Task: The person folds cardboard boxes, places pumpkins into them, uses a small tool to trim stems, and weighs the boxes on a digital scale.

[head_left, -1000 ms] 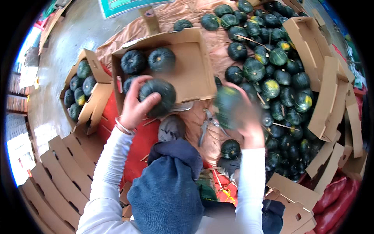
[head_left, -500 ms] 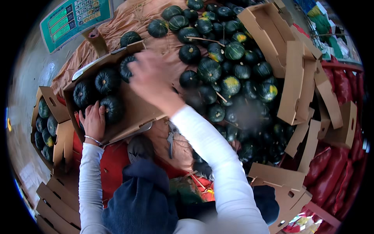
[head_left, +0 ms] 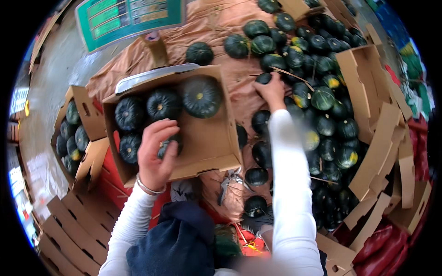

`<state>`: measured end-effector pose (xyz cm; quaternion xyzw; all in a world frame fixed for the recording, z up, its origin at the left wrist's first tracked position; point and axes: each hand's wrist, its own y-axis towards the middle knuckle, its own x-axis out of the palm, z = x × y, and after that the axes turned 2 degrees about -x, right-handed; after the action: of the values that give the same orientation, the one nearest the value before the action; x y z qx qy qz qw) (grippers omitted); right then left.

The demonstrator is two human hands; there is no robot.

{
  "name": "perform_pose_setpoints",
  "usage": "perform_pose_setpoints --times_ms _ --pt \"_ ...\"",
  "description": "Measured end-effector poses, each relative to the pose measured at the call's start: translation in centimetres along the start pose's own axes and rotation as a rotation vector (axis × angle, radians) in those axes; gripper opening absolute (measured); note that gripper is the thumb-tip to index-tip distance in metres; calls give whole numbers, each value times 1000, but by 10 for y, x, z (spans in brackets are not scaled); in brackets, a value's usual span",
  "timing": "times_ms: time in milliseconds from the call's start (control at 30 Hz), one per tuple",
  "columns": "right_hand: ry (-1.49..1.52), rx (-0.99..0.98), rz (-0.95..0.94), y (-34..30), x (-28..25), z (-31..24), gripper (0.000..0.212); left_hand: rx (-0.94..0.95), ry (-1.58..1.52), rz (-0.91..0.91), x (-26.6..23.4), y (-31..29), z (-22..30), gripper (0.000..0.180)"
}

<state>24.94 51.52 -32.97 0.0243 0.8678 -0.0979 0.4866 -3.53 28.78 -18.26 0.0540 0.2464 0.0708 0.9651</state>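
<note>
Left hand [head_left: 159, 149] is over the open cardboard box [head_left: 212, 164], thumb and fingers spread apart around a dark green squash [head_left: 174, 143] near the box's near edge — can't tell how firmly it's pressing, if at all. Four other squashes share the box: a far-left-corner one [head_left: 129, 113], a ribbed one [head_left: 164, 104] midway along the far edge, a big one [head_left: 202, 96] by the far right corner, and a fourth [head_left: 130, 148] toward the near left corner.

Right hand [head_left: 272, 90] is well past the box's right edge, at the left edge of the squash pile [head_left: 322, 98]. Its fingers reach onto a dark squash [head_left: 263, 78] (the hand hides most of it) — so I can't tell how tight that grip is.

The pile lies on a peach cloth [head_left: 237, 73]. Beyond the box's far edge a metal tray rim [head_left: 156, 76] pokes out, with a green display panel [head_left: 131, 23] behind it. Another cardboard box [head_left: 92, 119], with squashes in it, stands off the left edge.
</note>
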Motion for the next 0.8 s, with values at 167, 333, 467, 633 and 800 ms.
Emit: perform_pose_setpoints --times_ms 167,333,467,633,800 --pt "316 -711 29 -144 -39 -110 80 -311 -96 309 -72 -40 -42 21" --pt "-124 -1002 -275 -214 -18 -128 68 -175 -176 354 -57 -28 -32 18" --pt "157 -890 -130 -235 -52 -104 33 -132 -101 371 -73 -68 -37 16" --pt "-51 -313 -183 -314 -37 2 22 -398 -57 423 -90 -123 -46 15" --pt "-450 74 -144 -391 57 49 110 73 10 173 -38 -70 -8 21"
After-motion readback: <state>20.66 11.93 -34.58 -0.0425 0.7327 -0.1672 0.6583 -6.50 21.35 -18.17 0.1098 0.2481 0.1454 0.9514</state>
